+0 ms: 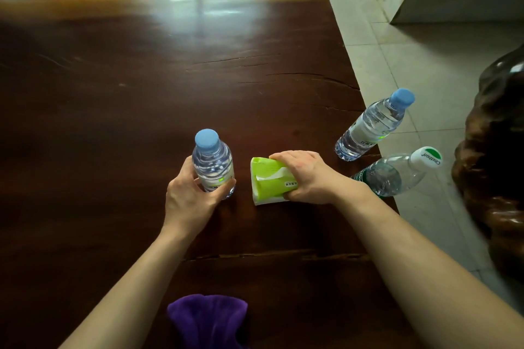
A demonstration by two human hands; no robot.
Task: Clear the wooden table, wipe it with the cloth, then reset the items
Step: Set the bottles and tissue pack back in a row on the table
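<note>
The dark wooden table (141, 93) fills most of the view. My left hand (188, 200) grips a small blue-capped water bottle (212, 161) standing upright near the table's middle. My right hand (304, 176) is closed on a green and white tissue pack (268, 181) just right of it, resting on the wood. A second blue-capped bottle (371, 125) stands at the right edge. A bottle with a white and green cap (397, 173) stands just behind my right wrist at that same edge. A purple cloth (208, 319) lies crumpled at the near edge, between my forearms.
Pale tiled floor (411, 65) runs along the table's right side. A dark carved wooden piece (493, 150) stands at the far right. A grey step or plinth (453, 5) sits at the upper right. The table's surface has long cracks.
</note>
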